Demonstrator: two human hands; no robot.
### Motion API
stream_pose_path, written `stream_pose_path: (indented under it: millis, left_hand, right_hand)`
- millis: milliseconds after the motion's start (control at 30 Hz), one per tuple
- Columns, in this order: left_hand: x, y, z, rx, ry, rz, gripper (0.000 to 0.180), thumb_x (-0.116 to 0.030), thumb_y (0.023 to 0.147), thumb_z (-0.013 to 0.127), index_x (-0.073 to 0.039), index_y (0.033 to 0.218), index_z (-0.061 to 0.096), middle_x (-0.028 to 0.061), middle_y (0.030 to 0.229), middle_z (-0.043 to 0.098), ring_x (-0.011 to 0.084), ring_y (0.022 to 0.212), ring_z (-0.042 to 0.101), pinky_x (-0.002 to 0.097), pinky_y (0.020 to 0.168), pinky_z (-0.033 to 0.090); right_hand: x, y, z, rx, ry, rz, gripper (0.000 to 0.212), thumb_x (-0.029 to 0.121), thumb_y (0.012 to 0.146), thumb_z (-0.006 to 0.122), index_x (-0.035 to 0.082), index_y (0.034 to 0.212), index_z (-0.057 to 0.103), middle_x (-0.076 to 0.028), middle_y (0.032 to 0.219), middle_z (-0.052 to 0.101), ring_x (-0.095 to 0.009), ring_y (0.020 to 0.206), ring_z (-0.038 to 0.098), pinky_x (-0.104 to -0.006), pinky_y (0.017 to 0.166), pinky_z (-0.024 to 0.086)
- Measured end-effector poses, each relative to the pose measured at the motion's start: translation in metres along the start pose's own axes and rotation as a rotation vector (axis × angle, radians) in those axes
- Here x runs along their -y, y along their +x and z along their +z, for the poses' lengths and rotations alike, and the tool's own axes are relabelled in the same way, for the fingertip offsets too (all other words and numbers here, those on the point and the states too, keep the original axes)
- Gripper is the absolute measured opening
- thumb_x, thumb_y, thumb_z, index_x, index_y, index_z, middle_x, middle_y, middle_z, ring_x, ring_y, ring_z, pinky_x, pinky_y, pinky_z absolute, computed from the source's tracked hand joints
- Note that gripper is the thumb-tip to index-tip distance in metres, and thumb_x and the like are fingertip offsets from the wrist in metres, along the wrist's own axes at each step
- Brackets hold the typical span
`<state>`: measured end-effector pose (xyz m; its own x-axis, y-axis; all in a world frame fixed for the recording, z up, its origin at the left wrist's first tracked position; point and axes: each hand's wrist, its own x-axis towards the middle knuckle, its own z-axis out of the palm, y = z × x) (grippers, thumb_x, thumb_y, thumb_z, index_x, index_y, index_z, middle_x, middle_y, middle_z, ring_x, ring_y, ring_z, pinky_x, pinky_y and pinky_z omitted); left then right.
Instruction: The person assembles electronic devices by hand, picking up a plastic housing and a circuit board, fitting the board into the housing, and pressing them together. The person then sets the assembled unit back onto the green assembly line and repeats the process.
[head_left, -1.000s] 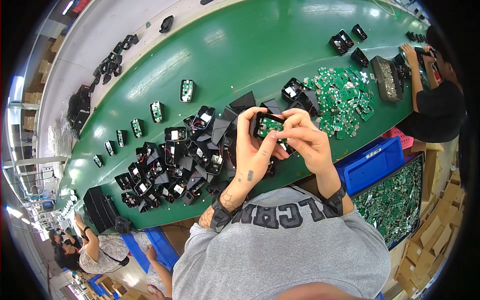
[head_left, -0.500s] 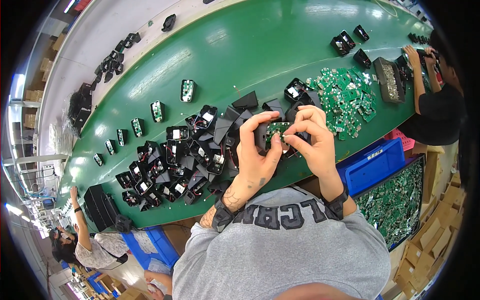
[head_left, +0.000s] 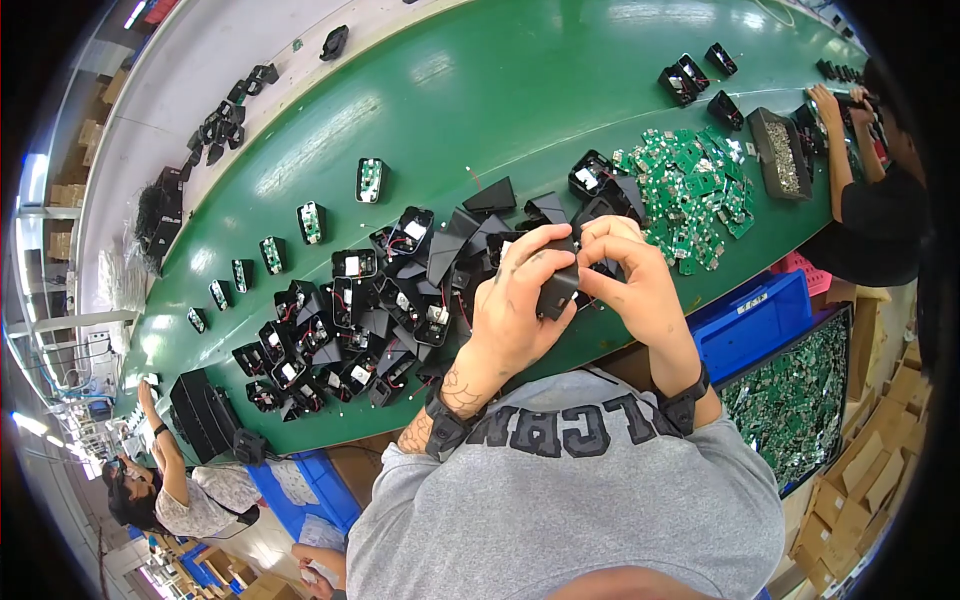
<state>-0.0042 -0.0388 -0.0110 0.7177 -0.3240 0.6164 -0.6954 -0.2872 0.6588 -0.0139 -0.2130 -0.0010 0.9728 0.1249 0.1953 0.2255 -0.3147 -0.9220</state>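
My left hand (head_left: 512,312) is wrapped round a black plastic housing (head_left: 560,290), tilted so that a plain outer wall shows and its open side is hidden. My right hand (head_left: 640,298) is closed in a pinch at the housing's right edge; what lies between its fingertips is too small to make out. Left of my hands spreads a heap of black housings (head_left: 345,305), some with red wires and white parts inside. Beyond my right hand lies a pile of loose green circuit boards (head_left: 695,190).
A row of housings with boards fitted, one being a housing (head_left: 371,181), runs along the green table (head_left: 480,90). A grey bin of small metal parts (head_left: 780,155) stands at the right beside a co-worker (head_left: 880,190). Blue crates (head_left: 755,325) sit below the table edge.
The housing has been turned in my left hand, so the green board inside no longer shows. My right fingers stay close against its edge. A co-worker at the far left has shifted.
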Motion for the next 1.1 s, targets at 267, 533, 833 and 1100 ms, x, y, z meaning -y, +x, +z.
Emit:
stream_pose_path:
  millis: [267, 533, 833, 1100]
  left_hand:
    - [-0.002, 0.002, 0.001, 0.002, -0.056, -0.063, 0.050, 0.005, 0.069, 0.067, -0.005, 0.113, 0.047, 0.0182, 0.118, 0.059, 0.0311, 0.100, 0.063, 0.0349, 0.077, 0.053]
    - [-0.003, -0.003, 0.006, -0.007, -0.179, -0.243, 0.047, 0.005, 0.077, 0.064, -0.003, 0.118, 0.042, 0.0172, 0.119, 0.057, 0.0284, 0.093, 0.065, 0.0343, 0.073, 0.055]
    - [-0.004, 0.018, -0.016, 0.194, -0.807, -0.785, 0.053, 0.004, 0.090, 0.056, -0.008, 0.128, 0.022, 0.0155, 0.106, 0.057, 0.0189, 0.075, 0.068, 0.0282, 0.064, 0.057]
    - [-0.003, 0.019, -0.014, 0.308, -0.161, -0.490, 0.050, -0.002, 0.082, 0.066, -0.009, 0.126, 0.041, 0.0130, 0.094, 0.063, 0.0195, 0.071, 0.068, 0.0282, 0.061, 0.053]
  right_hand:
    - [-0.003, -0.003, 0.005, 0.036, 0.242, 0.150, 0.011, -0.005, 0.075, 0.068, 0.000, 0.081, 0.060, -0.005, 0.101, 0.053, -0.015, 0.098, 0.052, -0.0281, 0.085, 0.044]
    - [-0.011, -0.001, 0.011, -0.030, 0.622, 0.301, 0.022, -0.007, 0.076, 0.069, 0.001, 0.094, 0.058, -0.003, 0.097, 0.054, -0.011, 0.090, 0.055, -0.0230, 0.077, 0.050]
    - [-0.025, 0.013, -0.024, 0.207, 0.673, 0.491, 0.018, 0.006, 0.082, 0.071, -0.003, 0.096, 0.065, -0.006, 0.083, 0.067, -0.012, 0.073, 0.065, -0.0255, 0.065, 0.055]
    - [-0.039, 0.001, -0.009, 0.201, 1.138, 0.558, 0.015, 0.011, 0.085, 0.069, 0.000, 0.094, 0.066, -0.004, 0.085, 0.067, -0.011, 0.072, 0.065, -0.0256, 0.064, 0.057]
